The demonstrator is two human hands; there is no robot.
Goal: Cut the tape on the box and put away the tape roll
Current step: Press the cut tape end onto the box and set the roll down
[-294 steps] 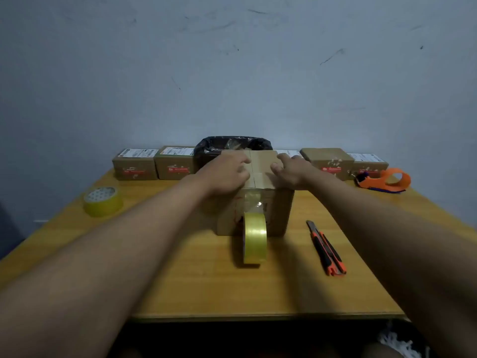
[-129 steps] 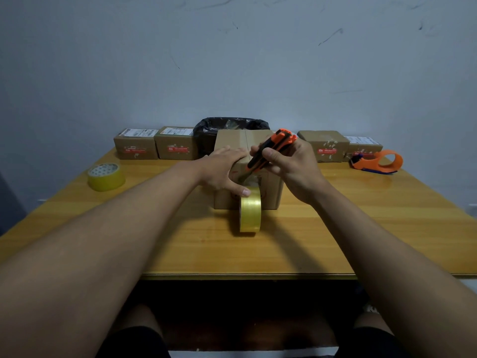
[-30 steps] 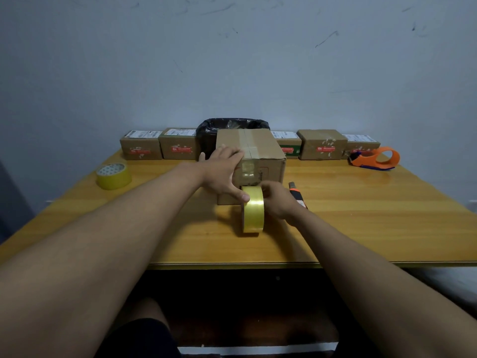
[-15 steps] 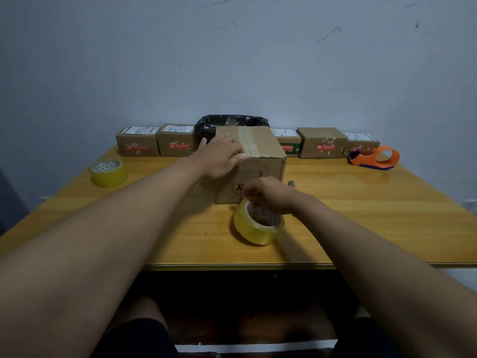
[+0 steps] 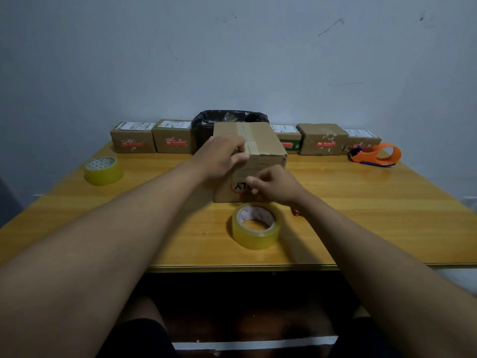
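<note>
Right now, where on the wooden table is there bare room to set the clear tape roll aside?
Bare patches: the right side between the brown cardboard box and the orange tape dispenser, and the left front between the yellow tape roll and the left forearm. Crowded: the back edge, lined with small cartons, and around the clear tape roll under the right hand.

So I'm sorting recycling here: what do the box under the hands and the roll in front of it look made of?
The box looks like plain brown corrugated cardboard, matte, with a glossier tape strip along its top seam. The tape roll appears to be clear yellowish plastic film, shiny, wound on a pale printed core, probably cardboard.
</note>
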